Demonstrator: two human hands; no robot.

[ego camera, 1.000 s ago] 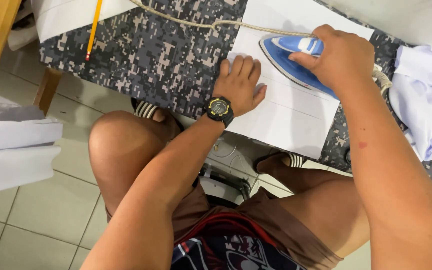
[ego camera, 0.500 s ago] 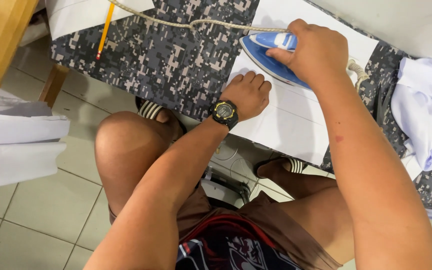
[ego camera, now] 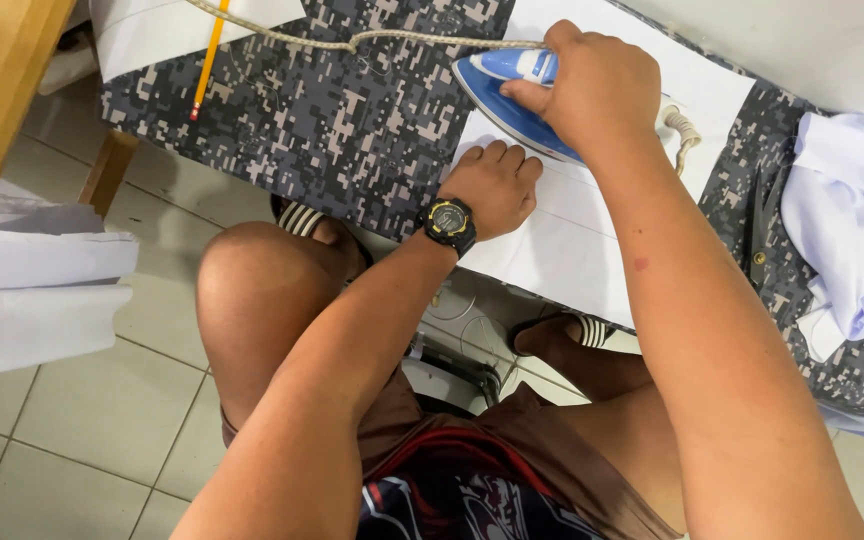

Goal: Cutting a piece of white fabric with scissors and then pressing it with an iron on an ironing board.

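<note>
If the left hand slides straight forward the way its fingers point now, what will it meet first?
Probably the blue iron, held by the right hand. The left hand lies on the white cloth, fingers pointing toward the iron's near edge.

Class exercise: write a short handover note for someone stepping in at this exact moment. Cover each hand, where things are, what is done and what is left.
Right hand: gripping the blue iron, which sits on the white fabric.
Left hand: fingers curled, pressing the fabric flat beside the iron.
Fabric lies on the camouflage-patterned board.
Done: cannot tell how much is pressed.
Left: crumpled white cloth waits at the right end.
</note>
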